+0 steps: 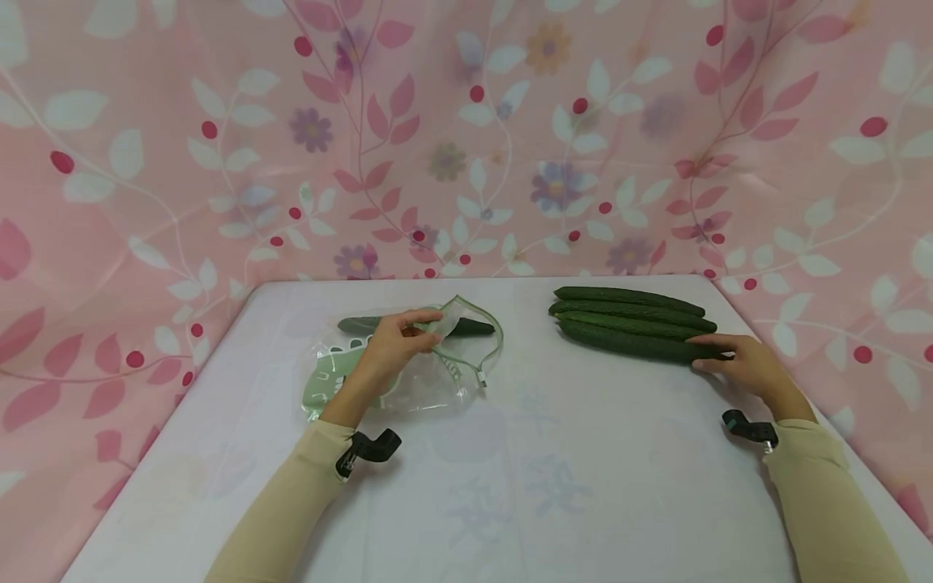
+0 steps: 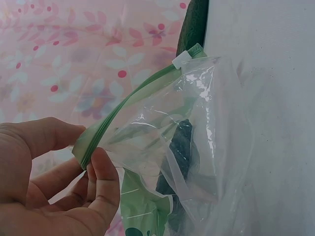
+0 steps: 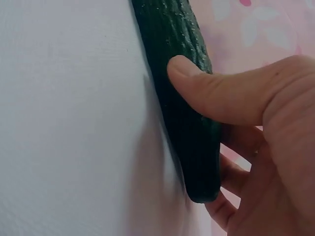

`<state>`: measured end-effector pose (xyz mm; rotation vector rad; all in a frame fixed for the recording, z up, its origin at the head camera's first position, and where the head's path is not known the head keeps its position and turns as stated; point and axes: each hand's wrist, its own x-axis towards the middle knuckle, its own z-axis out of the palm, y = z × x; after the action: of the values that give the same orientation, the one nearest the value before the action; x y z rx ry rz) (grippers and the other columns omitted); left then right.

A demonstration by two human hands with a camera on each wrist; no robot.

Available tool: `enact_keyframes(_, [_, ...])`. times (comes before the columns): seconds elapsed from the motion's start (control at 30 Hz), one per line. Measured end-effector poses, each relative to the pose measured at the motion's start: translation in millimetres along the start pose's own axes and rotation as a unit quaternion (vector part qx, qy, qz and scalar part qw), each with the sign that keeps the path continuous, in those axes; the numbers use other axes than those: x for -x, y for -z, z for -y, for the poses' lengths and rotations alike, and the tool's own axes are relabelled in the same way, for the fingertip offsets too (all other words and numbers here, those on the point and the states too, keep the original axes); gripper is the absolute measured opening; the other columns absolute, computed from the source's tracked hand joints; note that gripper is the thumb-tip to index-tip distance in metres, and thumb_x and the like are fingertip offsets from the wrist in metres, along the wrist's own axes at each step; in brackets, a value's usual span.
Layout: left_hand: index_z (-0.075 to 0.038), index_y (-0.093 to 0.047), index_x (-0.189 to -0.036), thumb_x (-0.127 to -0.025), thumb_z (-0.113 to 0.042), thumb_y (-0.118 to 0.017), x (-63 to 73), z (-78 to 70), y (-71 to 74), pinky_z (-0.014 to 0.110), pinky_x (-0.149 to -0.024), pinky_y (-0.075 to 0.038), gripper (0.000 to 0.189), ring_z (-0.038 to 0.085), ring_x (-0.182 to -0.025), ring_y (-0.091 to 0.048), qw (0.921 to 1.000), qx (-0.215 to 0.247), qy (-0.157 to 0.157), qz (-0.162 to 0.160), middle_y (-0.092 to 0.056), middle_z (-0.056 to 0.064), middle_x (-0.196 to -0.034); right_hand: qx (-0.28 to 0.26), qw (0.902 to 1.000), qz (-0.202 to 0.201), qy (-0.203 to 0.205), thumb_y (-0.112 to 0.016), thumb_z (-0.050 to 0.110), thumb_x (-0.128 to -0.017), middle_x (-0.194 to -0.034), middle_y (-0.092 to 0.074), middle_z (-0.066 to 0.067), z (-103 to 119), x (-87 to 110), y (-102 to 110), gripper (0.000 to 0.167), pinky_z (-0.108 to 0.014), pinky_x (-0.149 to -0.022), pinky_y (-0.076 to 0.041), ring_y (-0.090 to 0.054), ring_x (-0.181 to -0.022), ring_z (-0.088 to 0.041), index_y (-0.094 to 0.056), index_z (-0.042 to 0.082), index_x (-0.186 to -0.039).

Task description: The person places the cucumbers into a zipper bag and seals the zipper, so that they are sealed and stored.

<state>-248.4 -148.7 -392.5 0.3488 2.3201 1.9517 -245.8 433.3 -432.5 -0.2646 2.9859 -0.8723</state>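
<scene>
A clear zip bag point(image 1: 426, 393) with a green printed panel lies on the left of the table, a dark green cucumber point(image 1: 359, 325) inside it. My left hand point(image 1: 394, 346) pinches the green zip edge point(image 2: 96, 137) between thumb and fingers, and the bag's mouth stands apart in a loop. A white slider point(image 2: 182, 60) sits at the far end of the zip. Over on the right, several cucumbers lie side by side. My right hand point(image 1: 747, 368) grips the right end of the nearest cucumber point(image 1: 627, 340), thumb on its near side; the fingers are partly hidden behind it.
A white cloth point(image 1: 525, 486) with faint marks covers the table. Pink floral fabric point(image 1: 466, 146) hangs behind and along both sides. The other cucumbers point(image 1: 634, 309) rest against the far side of the gripped one. A small black camera is strapped at each wrist.
</scene>
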Motion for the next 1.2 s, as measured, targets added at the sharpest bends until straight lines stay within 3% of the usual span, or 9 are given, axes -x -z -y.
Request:
enact_keyframes(0.1, [0.0, -0.066, -0.138, -0.095, -0.002, -0.072, 0.3, 0.1, -0.4, 0.035, -0.089, -0.055, 0.043, 0.023, -0.091, -0.063, 1.0, -0.003, 0.0, -0.001, -0.065, 0.023, -0.117, -0.02, 0.9997, 0.006, -0.01, -0.076, 0.032, -0.098, -0.146, -0.045, -0.039, -2, -0.5, -2, 0.054, -0.076, -0.103, -0.032, -0.037, -0.134, -0.059, -0.063, 0.001, -0.14])
enact_keyframes(0.3, [0.0, -0.067, -0.137, -0.095, -0.002, -0.072, 1.5, -0.4, -1.6, 0.051, -0.095, -0.052, 0.042, 0.024, -0.088, -0.063, 0.9999, -0.009, -0.007, -0.003, -0.068, 0.017, -0.104, -0.064, 0.9974, 0.008, -0.031, -0.076, 0.035, -0.098, -0.153, -0.036, -0.039, -9, -2.1, -5, 0.058, -0.078, -0.106, -0.025, -0.027, -0.14, -0.061, -0.061, 0.0, -0.141])
enact_keyframes(0.53, [0.0, -0.066, -0.138, -0.095, -0.002, -0.072, 2.0, 2.1, -0.4, 0.034, -0.088, -0.054, 0.043, 0.024, -0.09, -0.064, 0.9999, -0.011, -0.007, -0.002, -0.067, 0.021, -0.112, -0.083, 0.9959, 0.004, -0.034, -0.076, 0.034, -0.098, -0.154, -0.033, -0.04, -10, -3.3, -7, 0.058, -0.078, -0.108, -0.022, -0.025, -0.142, -0.061, -0.06, -0.001, -0.142])
enact_keyframes(0.77, [-0.001, -0.066, -0.138, -0.095, -0.004, -0.072, 1.1, 2.1, -0.1, 0.051, -0.095, -0.051, 0.043, 0.025, -0.088, -0.063, 0.9998, -0.017, -0.014, 0.002, -0.069, 0.017, -0.102, -0.086, 0.9956, -0.002, -0.036, -0.076, 0.034, -0.098, -0.154, -0.034, -0.039, -11, -2.6, -9, 0.057, -0.078, -0.108, -0.022, -0.025, -0.142, -0.06, -0.06, 0.0, -0.141])
enact_keyframes(1.1, [-0.001, -0.067, -0.137, -0.095, -0.004, -0.073, 0.6, 0.2, -0.7, 0.047, -0.091, -0.053, 0.043, 0.024, -0.086, -0.063, 0.9998, -0.013, -0.015, 0.0, -0.068, 0.017, -0.102, -0.086, 0.9957, -0.005, -0.034, -0.076, 0.036, -0.097, -0.156, -0.034, -0.037, -13, -3.3, -10, 0.056, -0.078, -0.109, -0.019, -0.023, -0.143, -0.059, -0.062, 0.003, -0.141])
enact_keyframes(1.2, [0.0, -0.066, -0.138, -0.094, -0.003, -0.073, 0.0, 0.5, -0.4, 0.041, -0.087, -0.054, 0.044, 0.024, -0.085, -0.062, 0.9998, -0.012, -0.016, -0.001, -0.068, 0.017, -0.102, -0.084, 0.9958, -0.004, -0.036, -0.076, 0.036, -0.097, -0.156, -0.034, -0.037, -13, -3.5, -10, 0.057, -0.078, -0.109, -0.019, -0.023, -0.144, -0.059, -0.061, 0.003, -0.141])
